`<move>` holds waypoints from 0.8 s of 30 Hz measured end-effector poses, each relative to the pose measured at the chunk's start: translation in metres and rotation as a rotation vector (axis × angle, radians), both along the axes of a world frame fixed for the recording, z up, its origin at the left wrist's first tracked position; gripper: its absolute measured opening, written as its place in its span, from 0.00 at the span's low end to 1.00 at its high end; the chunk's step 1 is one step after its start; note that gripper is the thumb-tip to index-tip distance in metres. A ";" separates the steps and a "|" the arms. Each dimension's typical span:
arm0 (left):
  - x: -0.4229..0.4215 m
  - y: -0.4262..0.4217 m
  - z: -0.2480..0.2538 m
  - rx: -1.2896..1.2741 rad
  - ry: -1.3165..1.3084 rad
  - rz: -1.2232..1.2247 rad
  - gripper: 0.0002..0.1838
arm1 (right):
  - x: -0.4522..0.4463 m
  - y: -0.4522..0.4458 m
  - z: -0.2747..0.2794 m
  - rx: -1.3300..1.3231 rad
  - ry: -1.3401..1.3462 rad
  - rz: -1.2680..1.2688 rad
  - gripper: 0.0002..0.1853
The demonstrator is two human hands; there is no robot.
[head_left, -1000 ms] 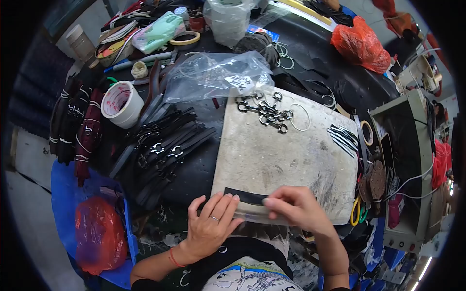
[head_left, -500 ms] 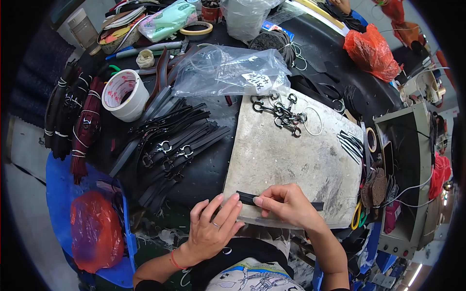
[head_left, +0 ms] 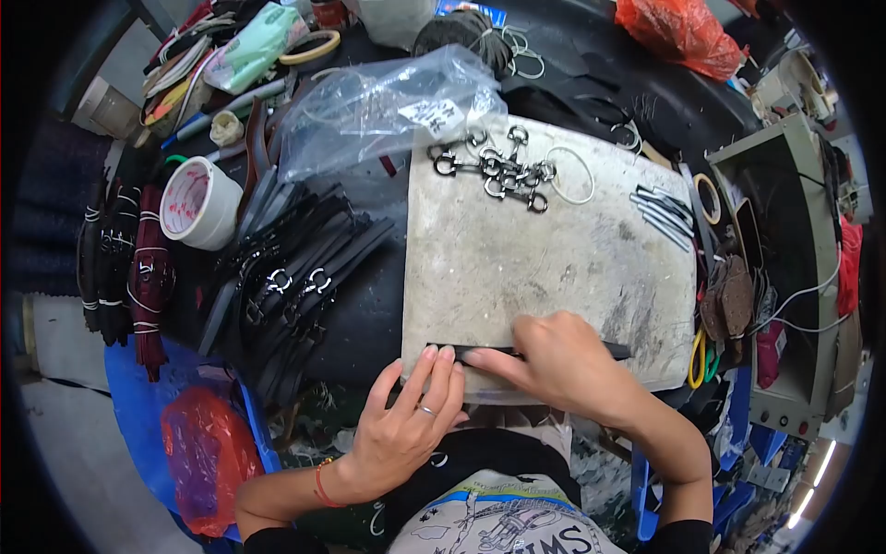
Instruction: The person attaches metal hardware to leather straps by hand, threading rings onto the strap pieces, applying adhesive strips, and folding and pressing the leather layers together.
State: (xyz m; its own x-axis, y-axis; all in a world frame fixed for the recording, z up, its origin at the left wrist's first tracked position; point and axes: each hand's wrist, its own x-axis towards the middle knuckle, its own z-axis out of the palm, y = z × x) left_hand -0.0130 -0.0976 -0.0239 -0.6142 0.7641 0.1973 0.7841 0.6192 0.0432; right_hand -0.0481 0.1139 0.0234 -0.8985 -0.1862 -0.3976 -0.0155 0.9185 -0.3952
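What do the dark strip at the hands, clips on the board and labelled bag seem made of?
Dark strip: possibly leather or synthetic; flat, dull black, grain unclear.
Clips: probably metal, dark and polished, with bright glints.
Labelled bag: likely plastic; see-through, wrinkled, glossy.

Tabletop [head_left: 369, 319]: black, smooth-surfaced. Lying on it: pale, stained board [head_left: 544, 268], near side. Clear plastic bag [head_left: 355, 115] with a white label, its right end over the board's far left corner. Left of board: fan of black straps [head_left: 332, 245] with metal fittings; beside these, white tape roll [head_left: 224, 214], tilted. Far side: dark cord coil [head_left: 457, 42]; well to its right, orange-red plastic bag [head_left: 678, 37].

On the board: cluster of dark metal clasps [head_left: 508, 171], far end; short strips [head_left: 663, 214] near right edge; black strip [head_left: 616, 351] along near edge, partly hidden.
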 end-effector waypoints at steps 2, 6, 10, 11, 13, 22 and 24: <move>0.001 0.001 -0.002 0.017 -0.016 0.018 0.27 | 0.011 0.035 0.012 -0.096 -0.090 -0.062 0.22; 0.004 0.005 -0.003 0.028 -0.039 0.031 0.29 | 0.042 0.087 0.017 -0.387 -0.209 -0.416 0.11; 0.007 0.011 -0.006 -0.012 -0.032 0.050 0.35 | 0.056 0.104 0.003 -0.548 -0.158 -0.553 0.09; 0.009 0.012 -0.007 -0.018 -0.039 0.059 0.35 | 0.059 0.106 -0.003 -0.578 -0.158 -0.567 0.09; 0.011 0.015 -0.006 -0.042 -0.024 0.077 0.36 | 0.061 0.107 -0.013 -0.621 -0.144 -0.586 0.09; 0.018 0.022 -0.010 -0.104 -0.011 0.149 0.37 | 0.060 0.107 -0.016 -0.594 -0.100 -0.599 0.11; 0.016 0.025 -0.004 -0.094 -0.051 0.157 0.34 | 0.062 0.106 -0.018 -0.582 -0.068 -0.584 0.11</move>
